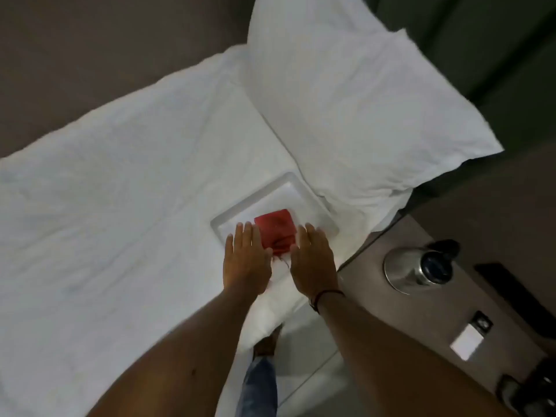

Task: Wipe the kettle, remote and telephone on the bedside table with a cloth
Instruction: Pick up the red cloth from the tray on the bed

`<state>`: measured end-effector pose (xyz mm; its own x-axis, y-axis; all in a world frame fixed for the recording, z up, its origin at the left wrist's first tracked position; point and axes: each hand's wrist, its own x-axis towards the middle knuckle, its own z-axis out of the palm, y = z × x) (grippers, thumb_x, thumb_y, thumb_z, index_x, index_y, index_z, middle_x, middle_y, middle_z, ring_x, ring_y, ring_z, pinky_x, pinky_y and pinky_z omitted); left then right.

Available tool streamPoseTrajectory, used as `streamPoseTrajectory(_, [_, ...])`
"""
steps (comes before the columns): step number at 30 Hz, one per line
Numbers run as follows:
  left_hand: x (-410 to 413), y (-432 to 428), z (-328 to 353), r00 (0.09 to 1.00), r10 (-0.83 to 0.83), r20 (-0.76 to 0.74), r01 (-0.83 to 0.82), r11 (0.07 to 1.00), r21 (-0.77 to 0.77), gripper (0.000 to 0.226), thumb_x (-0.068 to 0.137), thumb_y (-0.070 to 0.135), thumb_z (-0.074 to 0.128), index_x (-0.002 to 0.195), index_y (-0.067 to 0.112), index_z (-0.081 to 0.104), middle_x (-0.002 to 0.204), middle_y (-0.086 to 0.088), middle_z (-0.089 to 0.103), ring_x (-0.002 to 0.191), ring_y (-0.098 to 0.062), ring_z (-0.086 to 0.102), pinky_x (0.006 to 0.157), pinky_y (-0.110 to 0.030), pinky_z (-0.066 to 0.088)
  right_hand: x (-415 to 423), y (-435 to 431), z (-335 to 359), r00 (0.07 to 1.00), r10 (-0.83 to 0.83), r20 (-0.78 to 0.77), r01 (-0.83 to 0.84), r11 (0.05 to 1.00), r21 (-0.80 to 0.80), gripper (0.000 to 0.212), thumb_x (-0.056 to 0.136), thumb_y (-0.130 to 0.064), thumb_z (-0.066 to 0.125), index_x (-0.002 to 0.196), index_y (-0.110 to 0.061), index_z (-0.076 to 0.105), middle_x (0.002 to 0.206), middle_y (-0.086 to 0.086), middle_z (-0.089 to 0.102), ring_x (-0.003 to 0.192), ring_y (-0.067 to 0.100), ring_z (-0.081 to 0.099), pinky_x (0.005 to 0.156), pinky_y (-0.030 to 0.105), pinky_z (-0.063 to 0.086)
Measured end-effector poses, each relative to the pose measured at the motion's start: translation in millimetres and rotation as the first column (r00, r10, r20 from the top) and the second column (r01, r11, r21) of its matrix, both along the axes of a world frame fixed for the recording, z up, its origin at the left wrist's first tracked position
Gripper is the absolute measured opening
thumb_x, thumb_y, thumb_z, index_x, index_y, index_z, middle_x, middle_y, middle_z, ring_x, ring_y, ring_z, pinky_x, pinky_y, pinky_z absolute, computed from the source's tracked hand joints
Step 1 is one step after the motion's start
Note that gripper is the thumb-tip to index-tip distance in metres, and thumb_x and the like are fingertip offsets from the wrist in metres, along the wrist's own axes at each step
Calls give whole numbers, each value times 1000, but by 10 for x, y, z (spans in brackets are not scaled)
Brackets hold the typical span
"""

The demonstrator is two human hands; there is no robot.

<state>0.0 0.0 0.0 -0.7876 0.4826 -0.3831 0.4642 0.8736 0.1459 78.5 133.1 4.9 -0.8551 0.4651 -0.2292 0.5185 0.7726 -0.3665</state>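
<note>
On the bed: white tray [313,200] keeping red cloth [274,230] ready.
Hands: left [246,260], right [314,260], flat, released, flanking cloth.
Counter [376,296]: kettle [412,270] waiting, unwiped.

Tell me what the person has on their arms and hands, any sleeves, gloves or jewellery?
Both forearms are bare: no sleeves or gloves show. The left hand wears nothing visible. The right hand has a thin dark band around its wrist, like a cord bracelet. No rings can be made out.
</note>
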Motion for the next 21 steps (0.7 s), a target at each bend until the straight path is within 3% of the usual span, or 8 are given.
streamPoseTrajectory(3, [-331,190,-344,980,196,-16,-195,980,42,56,111,51,39,149,10,48,147,-11,59,139,-32,53,119,-48,42,-496,91,-312,997,-54,47,62,980,-189,48,109,-30,45,152,-8,43,151,15,51,131,38,54,107,50,52])
streamPoseTrajectory(5, [-487,311,-506,969,247,2,-247,968,-42,56,108,58,38,134,12,57,129,-10,65,120,-30,59,103,-47,46,-742,140,-447,985,-100,140,130,965,-228,52,109,-37,48,153,-10,40,146,16,51,123,37,57,102,52,55])
streamPoseTrajectory(9, [-649,407,-714,871,438,223,-439,897,-47,53,101,57,56,132,13,59,123,-7,66,116,-31,63,97,-48,53,-943,191,-646,932,-296,211,357,857,-371,59,96,-28,74,145,-13,45,137,13,60,122,35,64,102,49,57])
streamPoseTrajectory(13, [-711,404,-700,700,502,507,-660,726,192,24,96,33,68,115,19,62,100,2,73,95,-26,73,80,-40,61,-1000,326,-714,844,-453,287,526,596,-606,62,82,-17,87,136,-11,57,126,10,72,115,32,71,102,46,60])
streamPoseTrajectory(15, [-691,398,-580,652,438,619,-714,629,306,22,99,18,66,118,14,56,103,-5,71,96,-28,74,79,-43,64,-914,407,-662,810,-510,290,525,407,-748,49,79,-12,87,124,-9,68,118,11,77,109,31,73,91,42,65])
streamPoseTrajectory(17, [-665,411,-398,599,293,745,-749,534,392,24,103,0,60,126,3,52,109,-14,69,90,-19,76,71,-32,66,-729,492,-532,782,-560,274,467,235,-852,40,76,-8,86,114,-6,74,110,15,79,102,34,76,79,38,66])
streamPoseTrajectory(19, [-575,454,-180,578,142,803,-712,569,412,24,105,-8,54,127,1,53,105,-10,68,84,-13,75,64,-18,60,-419,588,-387,763,-586,273,385,71,-920,48,70,-7,86,116,-8,75,112,18,80,106,38,76,89,49,65])
streamPoseTrajectory(21, [-423,558,3,580,13,814,-611,667,426,26,105,-9,53,128,3,58,107,-8,71,94,-19,73,71,-19,59,2,673,-283,766,-591,254,254,-86,-963,57,70,-8,86,126,-15,75,121,17,79,115,38,74,101,55,59])
